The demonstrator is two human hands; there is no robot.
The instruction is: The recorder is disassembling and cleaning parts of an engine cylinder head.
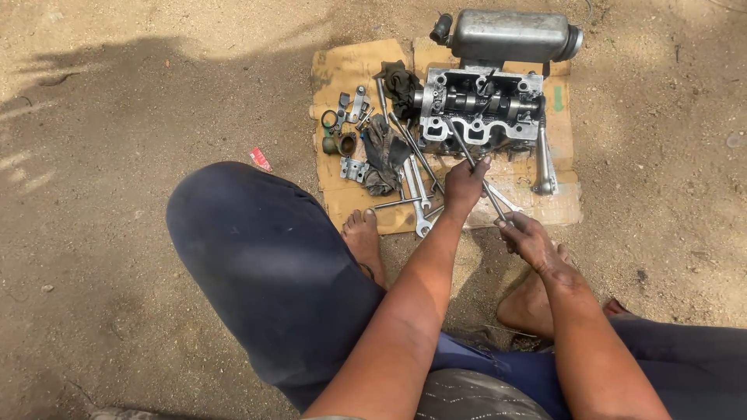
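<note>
Grey metal engine head [480,109], upper centre of frame, on brown cardboard sheet [342,70]. Left hand [465,187] and right hand [531,239], apart, are both gripping long steel socket bar [476,167]; keeping it seated squarely would be helping.

We count two hands: the left hand [464,187] and the right hand [529,237], both with fingers wrapped on one long metal bar [475,167]. Beyond the fingers sits one engine cylinder head [481,109] and one grey metal canister [510,35]. Left of the fingers we count two dark rags [384,152], roughly three spanners [416,194] and several small brackets [352,105], too jumbled to number. One piece of cardboard [346,66] lies beneath them all.
</note>
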